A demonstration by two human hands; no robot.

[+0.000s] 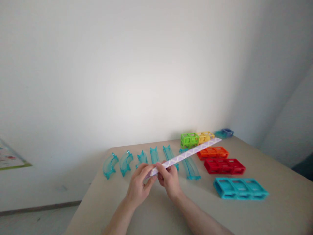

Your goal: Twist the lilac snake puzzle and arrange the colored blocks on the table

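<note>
A long, straight snake puzzle (189, 152) with lilac and white triangular segments is held above the table, slanting up to the right. My left hand (140, 182) grips its near lower end between thumb and fingers. Just beside it, my right hand (169, 180) is closed around the same stick a little further along. Part of the near end is hidden by my fingers. Behind the hands lies a row of clear blue track pieces, with curved ones (111, 165) at the left and straight ones (190, 166) toward the right.
On the table (97, 209), right of my hands, lie a turquoise frame block (241, 188), a red one (224, 166) and an orange one (213, 152). Green (189, 139) and yellow (205, 135) blocks stand near the wall (146, 81). A dark blue piece (228, 132) sits at the far corner.
</note>
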